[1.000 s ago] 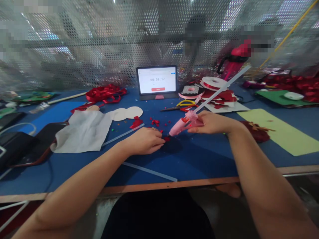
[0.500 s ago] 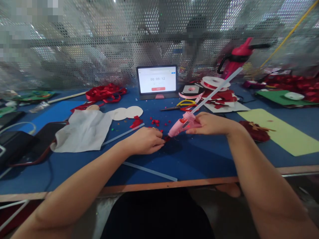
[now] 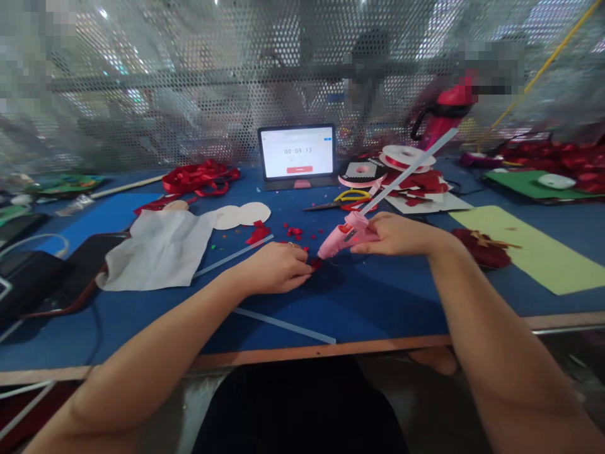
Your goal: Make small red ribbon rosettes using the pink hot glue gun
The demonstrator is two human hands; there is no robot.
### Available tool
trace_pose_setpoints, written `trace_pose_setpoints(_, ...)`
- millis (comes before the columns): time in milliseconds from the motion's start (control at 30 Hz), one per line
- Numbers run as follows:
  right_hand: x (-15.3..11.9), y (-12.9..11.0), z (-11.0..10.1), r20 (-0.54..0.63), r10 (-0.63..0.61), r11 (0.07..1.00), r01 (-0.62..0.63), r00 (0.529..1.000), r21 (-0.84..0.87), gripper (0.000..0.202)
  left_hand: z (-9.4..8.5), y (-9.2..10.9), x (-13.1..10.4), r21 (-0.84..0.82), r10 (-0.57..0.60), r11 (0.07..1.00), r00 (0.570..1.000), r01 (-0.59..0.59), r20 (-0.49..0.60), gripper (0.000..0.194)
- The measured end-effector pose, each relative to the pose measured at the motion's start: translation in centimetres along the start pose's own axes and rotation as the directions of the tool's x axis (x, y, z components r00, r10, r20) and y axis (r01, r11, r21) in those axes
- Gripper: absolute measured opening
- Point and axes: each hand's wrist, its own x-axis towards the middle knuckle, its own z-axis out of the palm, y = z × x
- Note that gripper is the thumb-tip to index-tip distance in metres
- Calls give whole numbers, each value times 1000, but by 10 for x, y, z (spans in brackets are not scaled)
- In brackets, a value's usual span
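My right hand [image 3: 388, 234] is wrapped round the handle of a pink glue gun [image 3: 341, 237], from whose back a long pale glue stick [image 3: 409, 171] rises up to the right. The nozzle points down to the left, at a small dark red piece [image 3: 316, 263]. That piece lies at the fingertips of my left hand [image 3: 285, 267], which are pinched on its left end. Several small red bits [image 3: 293, 231] are scattered just beyond my left hand, with a red scrap [image 3: 258, 232] to their left.
Loose glue sticks [image 3: 286, 325] lie near the table's front edge and left of my left hand. Scissors [image 3: 343, 200], ribbon spools [image 3: 407, 157] and a tablet [image 3: 297, 152] stand behind. A grey cloth [image 3: 158, 251] is left, yellow paper [image 3: 532, 246] right.
The glue gun and my right hand have shifted very slightly left. The timer on the tablet has gone from 09:12 to 09:13. My left hand has stayed in place.
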Motion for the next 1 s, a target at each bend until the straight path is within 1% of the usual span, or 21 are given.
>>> trace_pose_setpoints(300, -1, 0, -1, 3, 1, 1000, -1, 1000, -11, 50, 1, -1, 0, 15, 10, 1000, 1000, -9, -17, 25)
trace_pose_setpoints(700, -3, -2, -3, 25, -11, 1000, 10, 1000, 27, 49, -2, 1, 1, -4, -8, 1000, 1000, 8, 21, 25)
trace_pose_setpoints(833, -2, -1, -4, 9, -24, 998, 23, 1000, 54, 46, -2, 1, 1, -1, -15, 1000, 1000, 15, 25, 25)
trace_pose_setpoints(1000, -2, -1, -4, -10, -5, 1000, 5, 1000, 14, 47, -2, 2, 1, -5, -20, 1000, 1000, 20, 17, 25)
